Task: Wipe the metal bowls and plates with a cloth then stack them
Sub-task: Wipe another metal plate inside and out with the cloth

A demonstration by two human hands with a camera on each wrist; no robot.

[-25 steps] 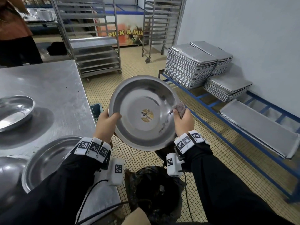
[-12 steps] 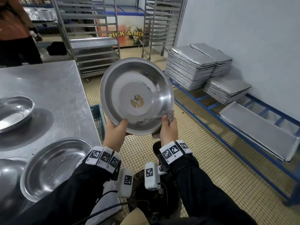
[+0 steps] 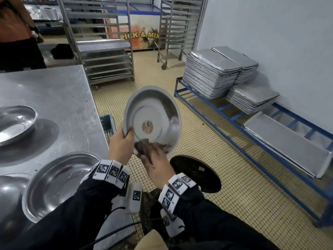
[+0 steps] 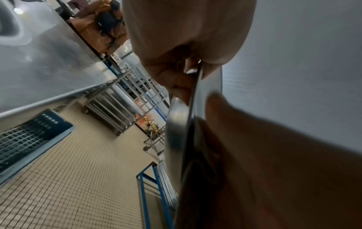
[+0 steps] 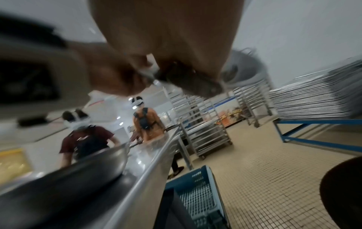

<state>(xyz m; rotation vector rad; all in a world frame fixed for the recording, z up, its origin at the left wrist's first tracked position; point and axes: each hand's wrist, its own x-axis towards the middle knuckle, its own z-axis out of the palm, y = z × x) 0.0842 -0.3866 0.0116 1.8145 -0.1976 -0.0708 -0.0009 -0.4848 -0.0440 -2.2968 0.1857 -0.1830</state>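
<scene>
I hold a metal bowl [image 3: 153, 116] tilted upright over the floor, its inside with a round sticker facing me. My left hand [image 3: 120, 143] grips its lower left rim, thumb inside; in the left wrist view the bowl's edge [image 4: 194, 99] runs between thumb and fingers. My right hand [image 3: 155, 161] presses a dark crumpled cloth [image 3: 142, 146] against the bowl's lower inside rim. The right wrist view shows the cloth [image 5: 188, 80] pinched under my fingers, blurred. More metal bowls lie on the steel table: one [image 3: 55, 181] by my left forearm, another [image 3: 14, 123] farther left.
The steel table [image 3: 54, 94] stands at my left, a blue crate [image 3: 108, 125] beside it on the floor. A dark round stool seat [image 3: 196, 173] sits below my right hand. Stacked baking trays [image 3: 212, 73] rest on a blue frame. Wheeled racks [image 3: 104, 51] and other people stand behind.
The bowl came down and tilted more upright. My right hand with the cloth slid from the right rim round to the bottom rim, close to my left hand.
</scene>
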